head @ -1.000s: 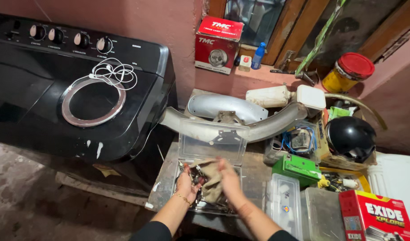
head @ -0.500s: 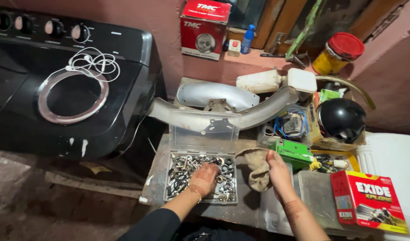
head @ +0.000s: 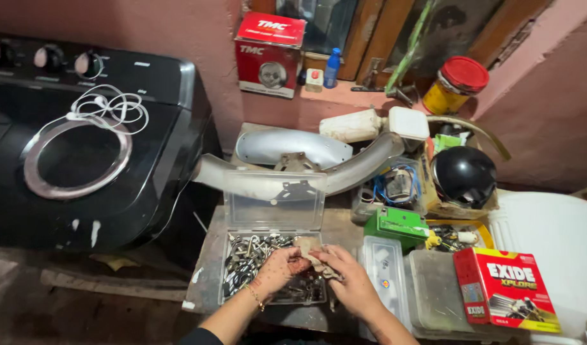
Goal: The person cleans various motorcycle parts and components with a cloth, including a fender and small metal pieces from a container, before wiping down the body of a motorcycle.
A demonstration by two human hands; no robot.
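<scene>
Both hands meet over the clear plastic box (head: 239, 281) of bolts and nuts (head: 248, 250). The left hand (head: 279, 268) and the right hand (head: 347, 278) together pinch a dirty rag (head: 309, 248), fingers curled around it. Just beyond them stands the box's open lid (head: 274, 203); a green carton (head: 399, 223) sits beyond the right hand.

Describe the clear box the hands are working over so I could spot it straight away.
Right of the black washing machine stands a cluttered workbench. At its front left lies the clear plastic box, lid up, where both hands hold a rag. Unlike neighbouring containers, it is full of metal nuts and bolts.
</scene>
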